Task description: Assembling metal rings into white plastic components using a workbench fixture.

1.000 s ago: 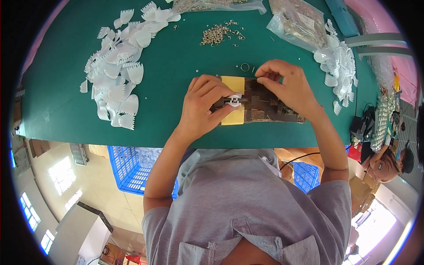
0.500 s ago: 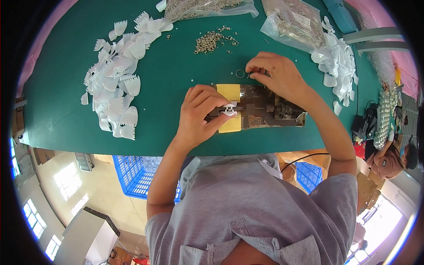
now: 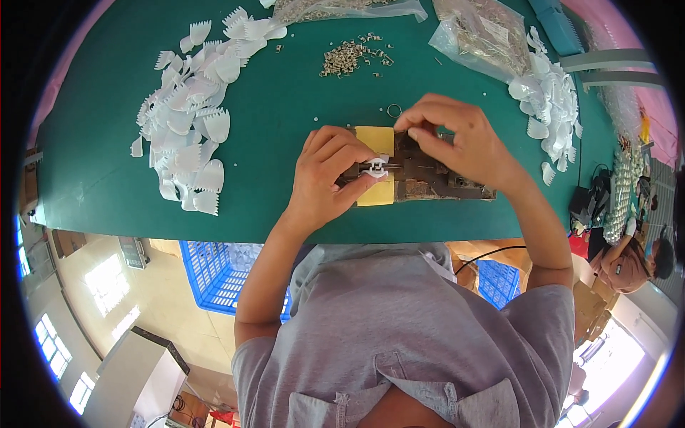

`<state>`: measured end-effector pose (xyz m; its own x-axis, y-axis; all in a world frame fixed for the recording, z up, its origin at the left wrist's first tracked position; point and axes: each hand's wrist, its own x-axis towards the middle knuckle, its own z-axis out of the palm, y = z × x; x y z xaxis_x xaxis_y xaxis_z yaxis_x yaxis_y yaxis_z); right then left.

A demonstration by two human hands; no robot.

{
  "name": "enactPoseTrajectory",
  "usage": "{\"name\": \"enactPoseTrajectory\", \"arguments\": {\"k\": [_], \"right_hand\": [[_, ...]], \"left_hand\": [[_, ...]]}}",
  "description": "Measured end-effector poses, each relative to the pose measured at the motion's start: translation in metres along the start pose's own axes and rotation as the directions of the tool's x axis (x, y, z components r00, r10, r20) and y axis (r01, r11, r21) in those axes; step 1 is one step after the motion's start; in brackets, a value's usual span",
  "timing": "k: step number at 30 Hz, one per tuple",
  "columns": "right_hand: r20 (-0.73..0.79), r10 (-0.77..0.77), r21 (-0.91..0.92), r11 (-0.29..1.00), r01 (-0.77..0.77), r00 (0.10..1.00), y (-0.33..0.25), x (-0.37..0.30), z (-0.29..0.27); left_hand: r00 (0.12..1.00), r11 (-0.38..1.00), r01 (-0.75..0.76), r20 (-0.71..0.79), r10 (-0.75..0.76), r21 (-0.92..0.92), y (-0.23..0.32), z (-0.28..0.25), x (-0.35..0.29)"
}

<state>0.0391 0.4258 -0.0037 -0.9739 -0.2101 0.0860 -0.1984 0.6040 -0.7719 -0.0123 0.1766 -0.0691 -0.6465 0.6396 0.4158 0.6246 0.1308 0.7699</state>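
My left hand (image 3: 325, 171) is closed around a small white toothed plastic clip (image 3: 377, 168), pinched between thumb and fingers. The clip sits at the left part of a dark metal jig (image 3: 421, 187), over a yellow strip (image 3: 375, 135) wrapped around its base. Above the right part of the jig is my right hand (image 3: 460, 139), with thumb and forefinger drawn together. Whatever those fingertips hold is too small and blurred to make out. A metal ring (image 3: 394, 110) lies on the table just beyond the jig, left of my right hand.
White toothed clip halves (image 3: 189, 121) are heaped at left, with another heap (image 3: 553, 107) at right. Small metal springs (image 3: 346, 58) lie in a pile at the back. Clear bags of metal parts (image 3: 481, 36) stand behind. A blue basket (image 3: 207, 282) is below the table edge.
My right hand has moved from beside the ring toward the jig, nearer the clip. A thin pin seen at its fingertips is no longer distinguishable. My left hand keeps hold of the clip.
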Motion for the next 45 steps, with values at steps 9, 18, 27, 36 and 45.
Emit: {"name": "enactPoseTrajectory", "arguments": {"k": [9,18,27,36,45], "right_hand": [[-0.180,-0.036,-0.084,0.996,0.021,0.983,-0.028,-0.027,0.041],[-0.344,-0.079,-0.165,0.986,0.022,0.936,-0.029,-0.034,0.057],[-0.345,-0.092,-0.190,0.981,0.026,0.934,-0.028,-0.035,0.060],[-0.389,-0.119,-0.343,0.939,-0.024,0.913,-0.035,-0.052,0.040],[-0.808,0.127,-0.304,0.747,-0.592,0.576,0.040,-0.153,0.007]], "left_hand": [[1.000,1.000,0.015,-0.024,-0.016,-0.022,-0.003,0.004,-0.003],[0.999,0.998,0.021,-0.032,-0.023,-0.065,-0.003,0.005,-0.004],[0.999,0.995,0.039,-0.028,-0.042,-0.094,-0.002,0.005,-0.004],[0.997,0.989,0.079,-0.004,-0.080,-0.126,-0.002,0.004,-0.004],[0.994,0.967,0.109,-0.008,-0.114,-0.229,0.001,0.007,0.001]]}}
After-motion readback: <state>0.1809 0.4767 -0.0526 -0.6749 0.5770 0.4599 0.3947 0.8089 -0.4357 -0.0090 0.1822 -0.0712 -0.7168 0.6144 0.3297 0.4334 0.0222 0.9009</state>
